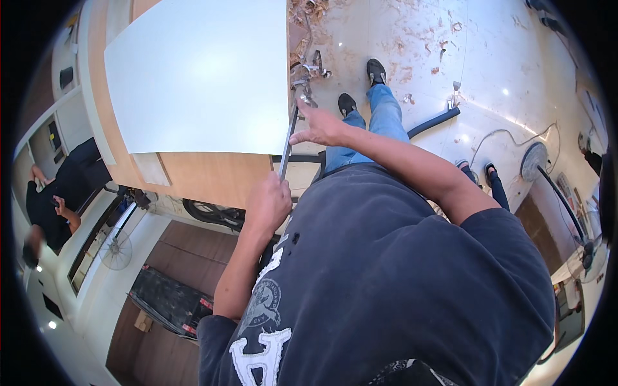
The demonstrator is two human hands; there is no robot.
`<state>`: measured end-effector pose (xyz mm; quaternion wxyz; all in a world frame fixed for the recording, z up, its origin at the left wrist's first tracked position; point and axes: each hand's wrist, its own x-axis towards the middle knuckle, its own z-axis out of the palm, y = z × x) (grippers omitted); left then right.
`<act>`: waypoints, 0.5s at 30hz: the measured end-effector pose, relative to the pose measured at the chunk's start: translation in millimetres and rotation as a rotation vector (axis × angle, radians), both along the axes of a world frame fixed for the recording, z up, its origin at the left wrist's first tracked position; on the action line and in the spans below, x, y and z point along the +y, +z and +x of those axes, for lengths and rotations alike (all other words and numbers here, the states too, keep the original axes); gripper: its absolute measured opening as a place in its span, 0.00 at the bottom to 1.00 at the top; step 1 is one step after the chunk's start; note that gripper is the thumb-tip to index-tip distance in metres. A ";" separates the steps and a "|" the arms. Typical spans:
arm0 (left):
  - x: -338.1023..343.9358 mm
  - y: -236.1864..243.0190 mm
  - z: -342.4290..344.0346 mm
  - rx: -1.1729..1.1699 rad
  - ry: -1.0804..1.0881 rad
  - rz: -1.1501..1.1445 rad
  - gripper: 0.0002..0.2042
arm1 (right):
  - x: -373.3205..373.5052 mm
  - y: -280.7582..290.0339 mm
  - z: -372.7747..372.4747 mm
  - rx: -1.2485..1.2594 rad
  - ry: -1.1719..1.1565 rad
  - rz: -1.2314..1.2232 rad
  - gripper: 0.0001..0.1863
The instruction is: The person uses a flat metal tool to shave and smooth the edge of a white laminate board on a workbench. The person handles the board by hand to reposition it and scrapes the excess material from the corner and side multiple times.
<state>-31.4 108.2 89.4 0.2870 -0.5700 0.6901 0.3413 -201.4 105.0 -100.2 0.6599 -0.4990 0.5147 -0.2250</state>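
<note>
A long, narrow metal flat file [288, 149] lies along the right edge of a white-faced board [199, 77]. My left hand [267, 202] is closed around the file's near end, beside the board's near right corner. At the far end, my right hand [318, 125] grips the file with thumb and forefinger apart along it; its other fingers are partly hidden. The board rests flat on a light wooden worktop [212, 174].
Wood shavings and strips of scrap [412, 38] litter the floor to the far right. A dark hose [434, 122] and a pedestal fan [534, 161] stand at right. Another person [67, 186] is at the left. A black case [170, 299] lies below left.
</note>
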 end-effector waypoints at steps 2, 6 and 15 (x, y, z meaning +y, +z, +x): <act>4.5 -14.7 4.6 -0.035 0.010 0.016 0.13 | 6.5 -23.6 7.5 0.013 -0.001 -0.001 0.71; -0.1 -32.2 4.3 0.055 0.021 -0.019 0.13 | 4.3 -38.7 -1.6 -0.006 -0.037 -0.026 0.71; 1.7 -17.9 19.7 0.041 0.038 0.091 0.15 | 16.0 -6.5 19.3 0.009 0.049 0.120 0.72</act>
